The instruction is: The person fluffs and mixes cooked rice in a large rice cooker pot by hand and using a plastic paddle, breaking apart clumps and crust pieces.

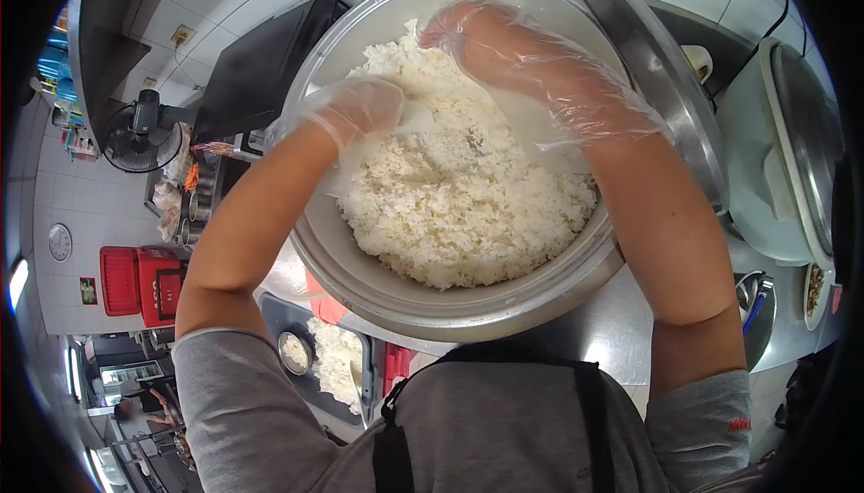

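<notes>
A large round metal pot (396, 311) holds a heap of white rice (450, 214). Both hands wear clear plastic gloves and are inside the pot. My left hand (360, 111) is at the pot's left side, its fingers curled round the end of a whitish paddle (414, 119) that rests in the rice. My right hand (477, 34) reaches to the far side of the pot, touching the rice's back edge. Its fingers are bent, and their tips are blurred by the glove, so what they hold, if anything, does not show.
A metal lid (661, 70) leans at the pot's right, beside a large pale cooker (778, 160). Below left lies a grey tray (279, 313) with rice and a small bowl (294, 352). A black fan (144, 133) and red box (139, 284) stand left. Another person is far off.
</notes>
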